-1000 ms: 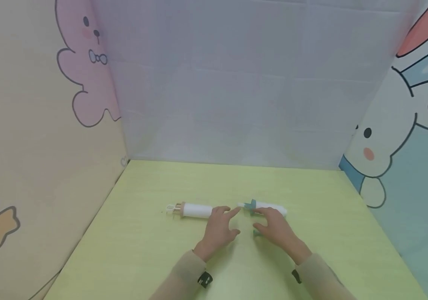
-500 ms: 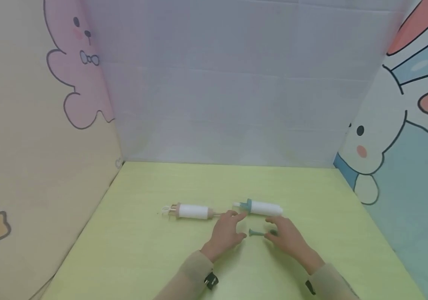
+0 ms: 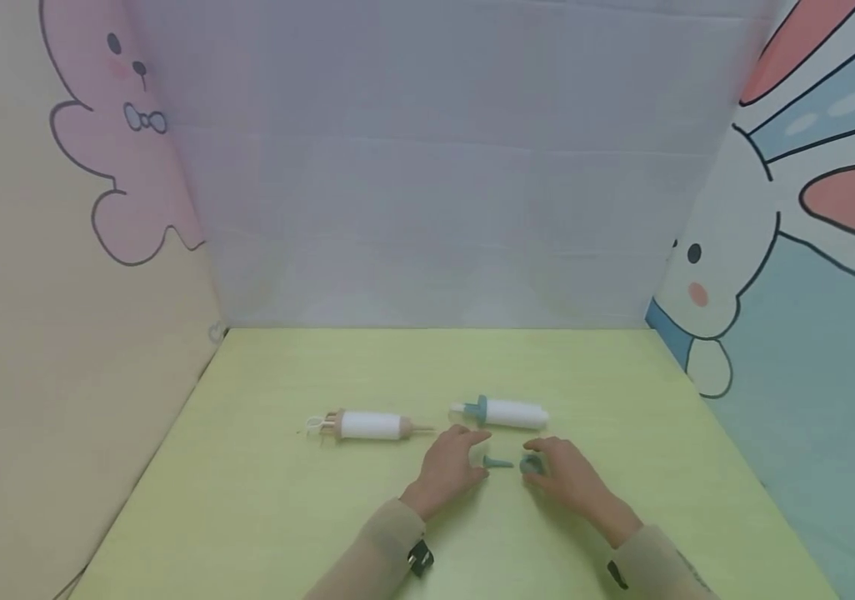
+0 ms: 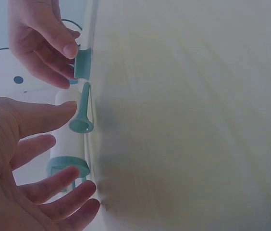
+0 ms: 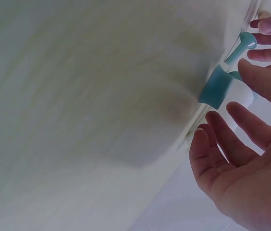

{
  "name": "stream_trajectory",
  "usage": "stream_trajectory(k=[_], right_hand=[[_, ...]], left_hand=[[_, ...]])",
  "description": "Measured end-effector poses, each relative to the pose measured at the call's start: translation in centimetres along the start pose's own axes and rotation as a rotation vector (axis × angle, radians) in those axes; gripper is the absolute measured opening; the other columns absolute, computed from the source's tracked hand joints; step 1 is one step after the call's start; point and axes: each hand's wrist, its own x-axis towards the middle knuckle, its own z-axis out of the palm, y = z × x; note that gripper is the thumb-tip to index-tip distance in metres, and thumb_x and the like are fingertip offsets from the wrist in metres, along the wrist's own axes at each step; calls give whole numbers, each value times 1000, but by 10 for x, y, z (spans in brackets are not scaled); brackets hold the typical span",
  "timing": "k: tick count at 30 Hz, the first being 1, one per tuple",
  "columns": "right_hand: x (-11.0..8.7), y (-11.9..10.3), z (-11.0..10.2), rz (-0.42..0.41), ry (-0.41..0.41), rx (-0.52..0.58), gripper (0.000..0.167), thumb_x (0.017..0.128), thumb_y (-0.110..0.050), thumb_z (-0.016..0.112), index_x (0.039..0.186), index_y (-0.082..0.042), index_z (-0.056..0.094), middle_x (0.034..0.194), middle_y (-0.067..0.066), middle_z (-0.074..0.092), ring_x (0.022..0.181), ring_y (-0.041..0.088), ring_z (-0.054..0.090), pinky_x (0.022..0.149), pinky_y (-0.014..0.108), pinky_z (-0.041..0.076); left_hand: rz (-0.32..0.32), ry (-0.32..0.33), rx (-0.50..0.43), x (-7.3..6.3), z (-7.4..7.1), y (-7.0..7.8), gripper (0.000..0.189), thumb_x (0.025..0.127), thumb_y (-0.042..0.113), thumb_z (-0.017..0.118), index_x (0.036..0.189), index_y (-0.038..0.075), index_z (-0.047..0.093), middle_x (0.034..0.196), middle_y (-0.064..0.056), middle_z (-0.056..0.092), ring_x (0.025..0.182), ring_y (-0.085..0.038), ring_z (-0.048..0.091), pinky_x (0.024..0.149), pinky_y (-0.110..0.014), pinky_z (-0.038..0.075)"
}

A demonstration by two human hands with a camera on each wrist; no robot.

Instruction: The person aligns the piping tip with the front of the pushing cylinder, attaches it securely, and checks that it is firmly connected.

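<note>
My left hand (image 3: 448, 467) is by a small teal trumpet-shaped nozzle (image 3: 498, 462), its fingers loosely spread and nothing held. In the left wrist view the nozzle's flared end (image 4: 81, 126) faces that hand's thumb. Around a short teal ring-like piece (image 3: 531, 464) curve the relaxed thumb and fingers of my right hand (image 3: 573, 479). The right wrist view shows space between these fingertips and the teal piece (image 5: 217, 87). Behind it lies a white cylinder with a teal flange (image 3: 513, 413), syringe-like. A second white cylinder (image 3: 370, 425), with pinkish-beige ends and a ring handle, lies to the left.
Everything lies on a pale yellow-green table (image 3: 262, 517). A plain pale curtain (image 3: 412, 208) rises at the back edge. Printed cartoon panels, with a pink figure (image 3: 127, 150) and a white rabbit (image 3: 720, 233), stand at the sides.
My right hand has moved off the white teal-flanged cylinder toward me and right, uncovering the nozzle and the ring-like piece. My left hand has shifted right, off the beige-ended cylinder.
</note>
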Motion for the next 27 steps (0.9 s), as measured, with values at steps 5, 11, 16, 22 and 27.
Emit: stream_trajectory(k=[5,11,16,22,27], right_hand=[[-1,0,2,5,-21,-4,38,75,-12,80,108,0,66,104,13,66,98,31,60,88,47,45],[-4,-1,1,14,4,15,36,75,-9,80,107,0,67,102,12,66,96,31,60,86,48,46],[-5,0,2,14,13,21,36,75,-8,79,107,0,67,102,11,66,96,31,61,85,47,47],[-3,2,6,19,13,12,35,75,-8,79,106,-1,67,101,10,65,95,29,61,84,45,47],[-2,4,9,26,12,-2,34,75,-9,79,106,-1,67,100,9,65,93,27,61,82,44,48]], left_hand=[[8,-17,39,3,6,0,53,69,22,83,120,18,67,107,-6,63,93,-22,59,70,-31,49],[7,-30,98,9,9,3,51,69,24,81,118,19,69,104,-4,64,87,-22,57,64,-30,46],[-1,-38,145,10,10,5,45,68,28,82,111,20,71,97,-2,64,82,-21,54,62,-30,43],[-20,-45,182,12,12,5,37,68,32,83,103,22,74,93,1,63,80,-21,52,62,-31,42],[-14,-40,186,12,12,5,27,70,29,84,95,23,76,90,1,63,78,-20,52,60,-30,42]])
